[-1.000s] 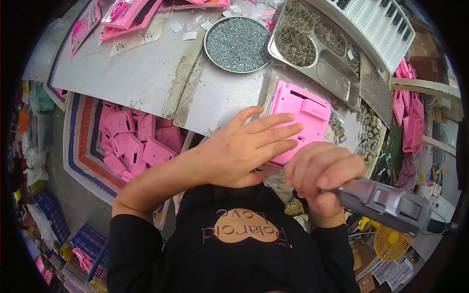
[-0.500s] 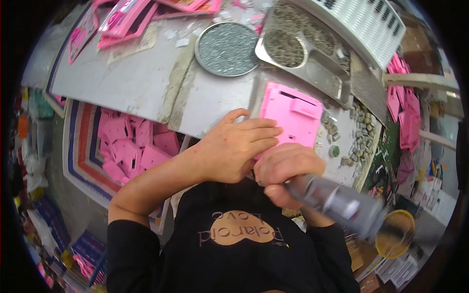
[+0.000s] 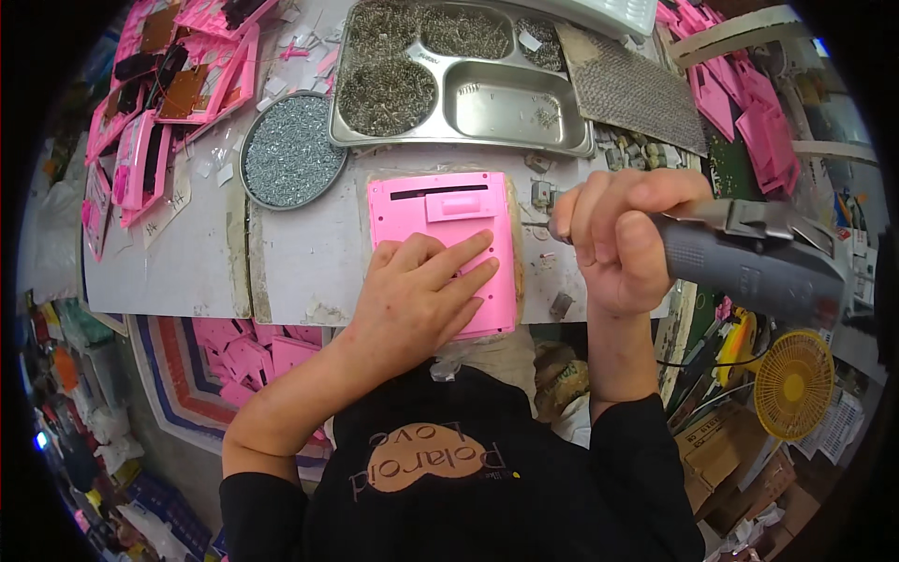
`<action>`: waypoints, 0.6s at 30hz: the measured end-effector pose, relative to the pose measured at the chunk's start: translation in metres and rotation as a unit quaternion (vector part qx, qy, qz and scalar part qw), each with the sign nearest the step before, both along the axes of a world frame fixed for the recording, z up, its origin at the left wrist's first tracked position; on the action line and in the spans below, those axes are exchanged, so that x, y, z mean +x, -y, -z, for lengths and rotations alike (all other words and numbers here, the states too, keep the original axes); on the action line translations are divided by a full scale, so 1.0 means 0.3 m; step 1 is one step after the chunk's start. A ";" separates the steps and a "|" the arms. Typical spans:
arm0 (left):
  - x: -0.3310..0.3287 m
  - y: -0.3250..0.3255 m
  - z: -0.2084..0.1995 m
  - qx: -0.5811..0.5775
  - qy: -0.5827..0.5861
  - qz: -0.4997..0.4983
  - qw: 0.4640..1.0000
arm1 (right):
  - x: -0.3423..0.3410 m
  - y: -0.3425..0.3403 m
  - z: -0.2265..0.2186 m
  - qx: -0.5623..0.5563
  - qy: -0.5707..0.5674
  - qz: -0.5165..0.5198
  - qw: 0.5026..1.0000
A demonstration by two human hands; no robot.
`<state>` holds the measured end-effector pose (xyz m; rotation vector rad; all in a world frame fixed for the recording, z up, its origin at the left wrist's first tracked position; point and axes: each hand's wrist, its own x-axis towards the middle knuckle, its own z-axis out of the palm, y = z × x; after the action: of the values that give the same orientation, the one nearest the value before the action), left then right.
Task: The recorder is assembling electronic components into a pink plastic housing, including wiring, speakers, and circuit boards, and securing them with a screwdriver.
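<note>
A pink plastic casing (image 3: 393, 220) lies on the table in front of me, showing a dark slot, a raised block and several small screw holes. Across its lower part my left hand (image 3: 407, 290) rests flat, fingers apart and steadying it. My right hand (image 3: 627, 234), closed around a grey electric screwdriver (image 3: 749, 267), is raised to the right of the casing. The tool lies nearly level; its thin bit points left toward the casing's right edge and looks apart from it.
A round pan (image 3: 245, 173) of small silver screws sits at the far left of the casing. Behind it stands a compartmented steel tray (image 3: 510, 98) holding springs or small metal parts. Pink casings (image 3: 248, 361) fill a striped bag at lower left. A yellow fan (image 3: 796, 384) is at right.
My right hand has lifted the screwdriver up and right, off the casing's near edge. My left hand has slid onto the casing's face. The view has swung to the right.
</note>
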<state>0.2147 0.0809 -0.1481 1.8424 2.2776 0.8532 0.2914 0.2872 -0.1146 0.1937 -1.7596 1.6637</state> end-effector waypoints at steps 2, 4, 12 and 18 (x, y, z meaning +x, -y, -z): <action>0.005 -0.008 -0.012 -0.001 -0.011 -0.003 1.000 | -0.008 -0.008 0.028 0.083 0.049 0.047 0.994; 0.003 -0.014 -0.017 0.002 -0.017 -0.006 1.000 | -0.017 0.004 0.062 0.011 0.070 0.017 0.997; -0.032 0.004 -0.013 0.021 0.073 0.018 0.997 | 0.150 0.112 0.050 -0.079 0.108 -0.028 0.991; -0.110 -0.058 -0.030 0.091 0.127 -0.055 0.986 | 0.168 0.104 -0.038 -0.137 0.036 -0.033 0.989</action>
<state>0.1816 0.0982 -0.1390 1.5745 2.2200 1.2718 0.3417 0.2559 -0.1030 0.0682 -1.5691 1.9598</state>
